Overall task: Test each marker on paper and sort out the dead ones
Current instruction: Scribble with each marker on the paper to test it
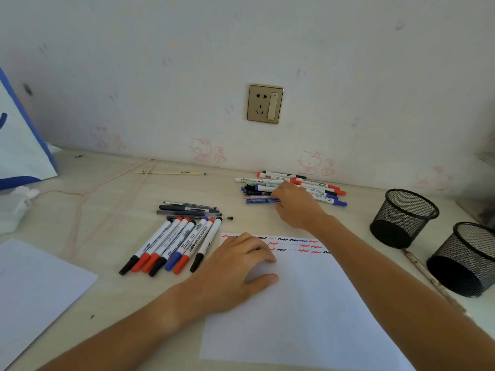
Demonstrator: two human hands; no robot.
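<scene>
A white test paper (302, 311) lies in front of me, with red, black and blue squiggles along its far edge. My left hand (235, 269) rests flat on its upper left part, fingers relaxed. My right hand (294, 204) reaches over a far pile of markers (316, 190) near the wall, its fingertips on a blue pen (261, 201); whether it grips the pen is hidden. A row of whiteboard markers (171, 246) with black, red and blue caps lies left of the paper. Several dark pens (187, 209) lie just beyond that row.
Two black mesh pen cups (403, 218) (463, 259) stand at the right. A second white sheet (34, 285) lies at the left, beside crumpled tissue (16, 207) and a blue-edged bag (18, 145). Chopsticks (168, 172) lie near the wall. A wall socket (264, 103) sits above.
</scene>
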